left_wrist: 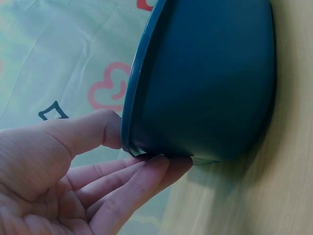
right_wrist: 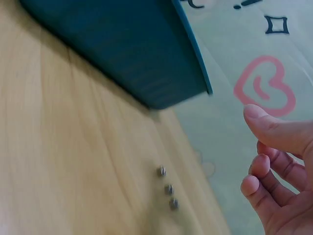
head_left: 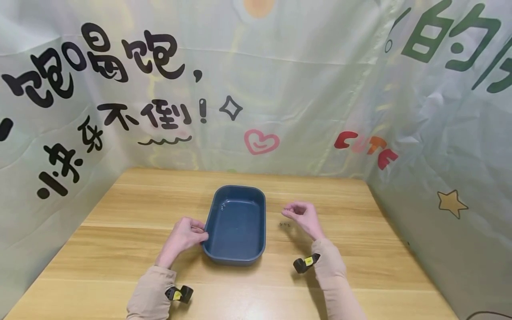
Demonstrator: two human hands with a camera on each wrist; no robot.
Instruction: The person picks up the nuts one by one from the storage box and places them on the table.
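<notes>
A deep blue rectangular container (head_left: 236, 259) with rounded corners stands on the wooden table. My left hand (head_left: 188, 235) grips its left wall, thumb at the rim and fingers against the outside (left_wrist: 142, 181). Inside, small shiny pieces (head_left: 223, 206) lie near the far left corner. To the right of the container, my right hand (head_left: 302, 216) hovers over the table, thumb and fingertips brought close together. Whether something tiny sits between those fingertips, I cannot tell. Below this hand, three small metal pieces (right_wrist: 168, 189), possibly nuts, lie in a short row.
The wooden table (head_left: 160, 186) reaches back to a pale printed curtain (head_left: 312, 98), which hangs behind and along both sides. A black camera (head_left: 306, 263) is strapped at my right wrist and another camera (head_left: 180, 294) at my left. A dark cable (head_left: 488, 313) shows at the lower right.
</notes>
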